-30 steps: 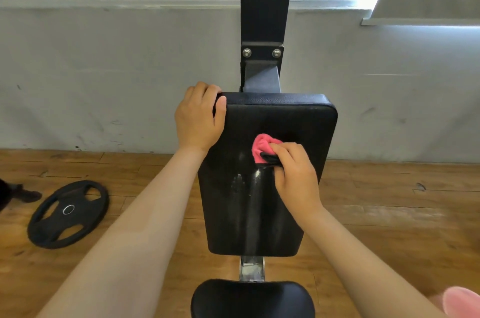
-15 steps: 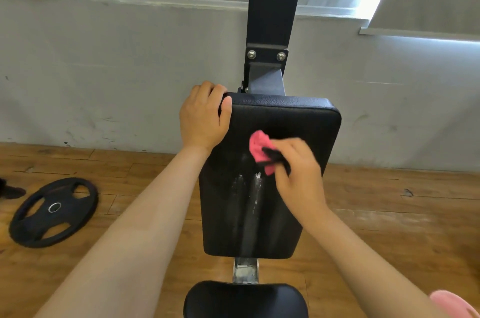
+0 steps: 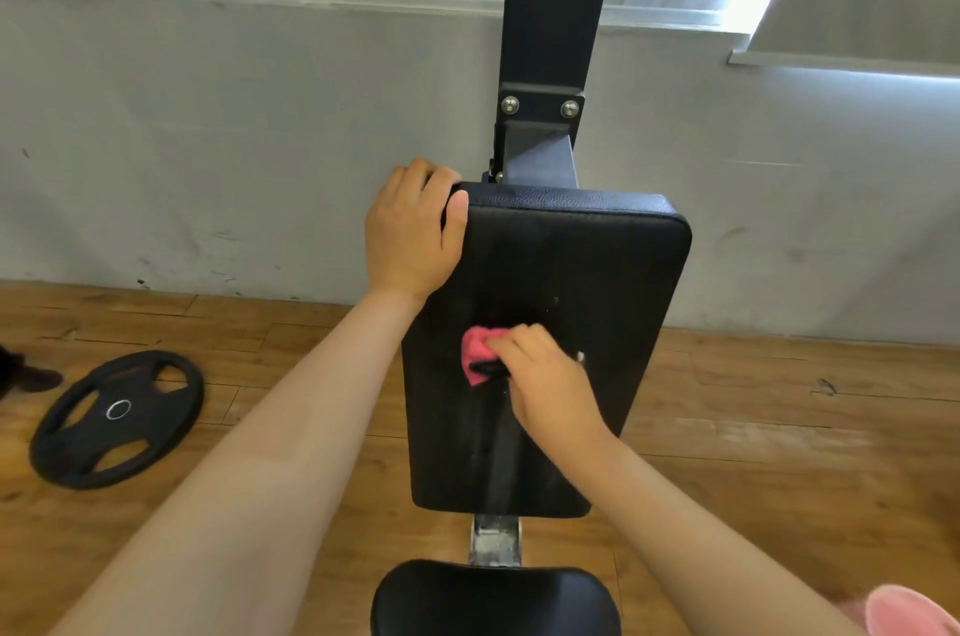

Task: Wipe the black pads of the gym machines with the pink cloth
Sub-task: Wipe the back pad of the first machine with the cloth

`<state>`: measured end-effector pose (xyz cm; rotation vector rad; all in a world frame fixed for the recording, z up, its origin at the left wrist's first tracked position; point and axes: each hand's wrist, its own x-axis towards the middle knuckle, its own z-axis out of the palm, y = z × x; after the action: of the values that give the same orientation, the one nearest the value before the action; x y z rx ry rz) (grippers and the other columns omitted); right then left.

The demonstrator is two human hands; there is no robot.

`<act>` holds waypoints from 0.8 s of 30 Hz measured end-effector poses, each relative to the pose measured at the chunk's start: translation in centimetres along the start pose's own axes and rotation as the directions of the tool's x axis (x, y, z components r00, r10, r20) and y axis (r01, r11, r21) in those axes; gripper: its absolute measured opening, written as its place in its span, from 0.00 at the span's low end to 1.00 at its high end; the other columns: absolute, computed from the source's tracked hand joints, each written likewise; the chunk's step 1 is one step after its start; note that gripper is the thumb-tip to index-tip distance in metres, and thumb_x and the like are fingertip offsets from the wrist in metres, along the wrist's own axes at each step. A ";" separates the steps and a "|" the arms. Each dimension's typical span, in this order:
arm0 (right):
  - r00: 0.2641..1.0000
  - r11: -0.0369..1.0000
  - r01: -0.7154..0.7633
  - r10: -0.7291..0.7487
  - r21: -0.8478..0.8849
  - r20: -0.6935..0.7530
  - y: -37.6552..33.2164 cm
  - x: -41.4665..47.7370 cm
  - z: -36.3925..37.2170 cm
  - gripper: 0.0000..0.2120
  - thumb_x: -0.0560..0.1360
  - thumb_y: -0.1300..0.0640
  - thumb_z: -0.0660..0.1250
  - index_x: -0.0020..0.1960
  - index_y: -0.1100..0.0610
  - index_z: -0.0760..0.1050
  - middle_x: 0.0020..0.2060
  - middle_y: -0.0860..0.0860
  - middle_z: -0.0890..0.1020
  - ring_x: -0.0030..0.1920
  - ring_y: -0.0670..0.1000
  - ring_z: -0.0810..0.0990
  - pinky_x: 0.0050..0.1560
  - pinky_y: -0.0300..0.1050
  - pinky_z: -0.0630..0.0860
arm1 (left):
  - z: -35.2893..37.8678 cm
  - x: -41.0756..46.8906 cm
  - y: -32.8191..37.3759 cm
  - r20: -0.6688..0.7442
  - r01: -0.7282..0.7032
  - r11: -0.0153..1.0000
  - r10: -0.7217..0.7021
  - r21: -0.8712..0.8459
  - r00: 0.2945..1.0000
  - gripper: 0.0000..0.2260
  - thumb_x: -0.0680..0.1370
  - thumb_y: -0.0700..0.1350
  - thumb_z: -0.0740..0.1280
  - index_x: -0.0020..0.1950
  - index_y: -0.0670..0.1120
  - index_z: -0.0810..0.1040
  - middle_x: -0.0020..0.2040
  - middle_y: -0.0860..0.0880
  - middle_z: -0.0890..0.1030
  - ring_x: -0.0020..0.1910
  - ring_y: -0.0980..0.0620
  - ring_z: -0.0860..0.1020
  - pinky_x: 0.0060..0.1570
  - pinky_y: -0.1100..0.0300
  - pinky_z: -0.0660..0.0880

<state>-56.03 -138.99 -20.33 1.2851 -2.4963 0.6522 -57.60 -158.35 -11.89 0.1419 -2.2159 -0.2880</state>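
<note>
Down at the bottom edge of the frame, dead centre, sits the seat pad [image 3: 493, 599], black, with neither hand on it, and a pink fuzzy shape [image 3: 909, 609] pokes in at the lower right corner, too cropped to name. Moving up past a short metal bracket [image 3: 494, 539] we reach the back pad [image 3: 613, 272], and this is where the action is: its long axis runs bottom to top through the middle of the frame, narrower at the foot, wider at the head. At mid-height the right hand [image 3: 548, 383] is planted, fingers curled and pinching the pink cloth [image 3: 477, 354] against the pad, the bunched cloth sticking out to the left of the fingertips. A shiny streak [image 3: 501, 453] runs from under that hand straight down to the pad's lower edge. So the call, I'd say: the cloth lies left of the grip and about halfway up, with plenty of pad above it and to the right, and strokes along the long axis look the natural way to cover it. Up at the pad's top left corner the left hand [image 3: 410, 235] wraps the edge, thumb on the face, fingers curled over the top, bracing it; the right is clearly the nearer one to the cloth. Beyond rises the dark post [image 3: 558, 12] against the grey wall [image 3: 208, 142]. Head count: two black pads, one cloth, two hands, and one weight plate [image 3: 117, 420] flat on the wooden floor [image 3: 779, 427] at the left.
</note>
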 end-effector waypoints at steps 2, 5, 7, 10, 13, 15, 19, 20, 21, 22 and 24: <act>0.995 0.999 -0.046 0.044 0.025 0.089 0.0 -1.0 0.6 0.21 0.68 0.69 0.70 0.59 0.57 0.79 0.51 0.52 0.80 0.52 0.52 0.79 0.42 0.47 0.81 | 0.0 0.0 0.1 0.006 0.004 1.000 -0.004 0.001 1.000 0.16 0.81 0.48 0.53 0.50 0.41 0.79 0.47 0.44 0.79 0.45 0.46 0.76 0.37 0.56 0.72; 0.990 0.967 -0.128 0.114 0.222 0.077 0.0 -0.6 -0.9 0.20 0.72 0.68 0.66 0.62 0.55 0.78 0.53 0.49 0.79 0.55 0.48 0.76 0.54 0.44 0.77 | 0.1 0.0 0.2 0.004 0.007 1.000 -0.007 0.004 1.000 0.17 0.81 0.48 0.53 0.50 0.41 0.79 0.47 0.44 0.79 0.45 0.46 0.76 0.37 0.56 0.72; 0.992 0.943 -0.101 0.120 0.317 -0.042 -0.2 0.7 -3.7 0.20 0.71 0.69 0.66 0.60 0.56 0.79 0.50 0.49 0.79 0.53 0.48 0.76 0.55 0.44 0.76 | 0.1 0.0 0.1 0.007 0.013 1.000 -0.013 0.008 1.000 0.17 0.80 0.48 0.53 0.50 0.41 0.78 0.47 0.44 0.79 0.45 0.46 0.76 0.37 0.56 0.71; 0.947 0.960 -0.032 0.118 0.278 -0.298 -0.2 3.2 -8.0 0.19 0.70 0.69 0.64 0.60 0.60 0.79 0.49 0.52 0.79 0.52 0.51 0.75 0.54 0.41 0.74 | 0.1 0.0 0.1 0.008 0.020 0.999 -0.021 0.031 1.000 0.17 0.80 0.48 0.53 0.50 0.41 0.78 0.47 0.44 0.79 0.45 0.46 0.76 0.37 0.58 0.69; 0.891 0.987 -0.071 0.127 0.142 -0.436 0.1 5.7 -9.9 0.18 0.72 0.68 0.64 0.61 0.61 0.78 0.51 0.55 0.78 0.53 0.51 0.74 0.55 0.33 0.69 | 0.0 0.0 0.2 0.004 0.020 0.999 -0.021 0.038 1.000 0.17 0.80 0.48 0.53 0.50 0.41 0.78 0.47 0.43 0.79 0.45 0.46 0.76 0.38 0.61 0.66; 0.897 0.991 -0.104 0.128 0.079 -0.422 0.1 6.6 -9.5 0.19 0.71 0.69 0.67 0.61 0.62 0.77 0.51 0.56 0.78 0.54 0.54 0.75 0.53 0.38 0.71 | -0.1 0.0 0.2 0.001 0.023 0.999 -0.023 0.042 1.000 0.17 0.80 0.48 0.53 0.50 0.41 0.78 0.47 0.43 0.79 0.45 0.46 0.76 0.38 0.61 0.65; 0.917 0.994 -0.110 0.107 0.013 -0.385 -0.1 6.5 -7.8 0.21 0.69 0.71 0.70 0.61 0.64 0.76 0.53 0.59 0.79 0.54 0.59 0.76 0.52 0.44 0.74 | -0.1 0.0 0.3 0.006 0.028 0.999 -0.029 0.045 1.000 0.17 0.80 0.48 0.53 0.50 0.41 0.78 0.47 0.43 0.79 0.45 0.46 0.76 0.38 0.61 0.65; 0.918 0.995 -0.097 0.093 0.010 -0.385 0.0 6.2 -7.6 0.20 0.69 0.69 0.69 0.61 0.64 0.76 0.53 0.58 0.79 0.54 0.58 0.77 0.52 0.43 0.73 | -0.1 -0.1 0.3 0.010 0.029 0.999 -0.029 0.042 1.000 0.17 0.80 0.48 0.52 0.50 0.41 0.78 0.47 0.43 0.79 0.45 0.46 0.76 0.38 0.61 0.65; 0.924 0.997 -0.076 0.072 0.004 -0.375 0.0 5.8 -7.3 0.19 0.70 0.68 0.66 0.61 0.64 0.76 0.53 0.58 0.79 0.53 0.57 0.77 0.52 0.42 0.73 | 0.0 -0.1 0.3 0.012 0.027 0.999 -0.027 0.037 1.000 0.17 0.80 0.48 0.52 0.50 0.41 0.78 0.47 0.43 0.79 0.45 0.46 0.76 0.38 0.61 0.66; 0.935 0.999 -0.052 0.047 -0.004 -0.352 0.1 5.2 -6.9 0.19 0.70 0.66 0.64 0.61 0.63 0.76 0.53 0.57 0.79 0.53 0.56 0.77 0.51 0.41 0.73 | 0.0 -0.1 0.2 0.012 0.025 0.999 -0.026 0.032 1.000 0.17 0.81 0.48 0.52 0.50 0.41 0.78 0.47 0.43 0.79 0.45 0.46 0.76 0.37 0.60 0.67; 0.964 1.000 -0.008 0.004 -0.011 -0.265 0.0 3.6 -5.3 0.20 0.69 0.66 0.62 0.60 0.62 0.77 0.52 0.56 0.79 0.51 0.55 0.77 0.47 0.42 0.77 | 0.0 0.0 0.2 0.013 0.031 0.999 -0.031 0.022 0.999 0.18 0.81 0.48 0.52 0.50 0.41 0.78 0.47 0.43 0.79 0.45 0.46 0.76 0.37 0.59 0.69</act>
<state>-57.99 -138.83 -14.25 1.1046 -2.2833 0.7553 -57.58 -158.16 -11.85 0.1869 -2.2320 -0.2826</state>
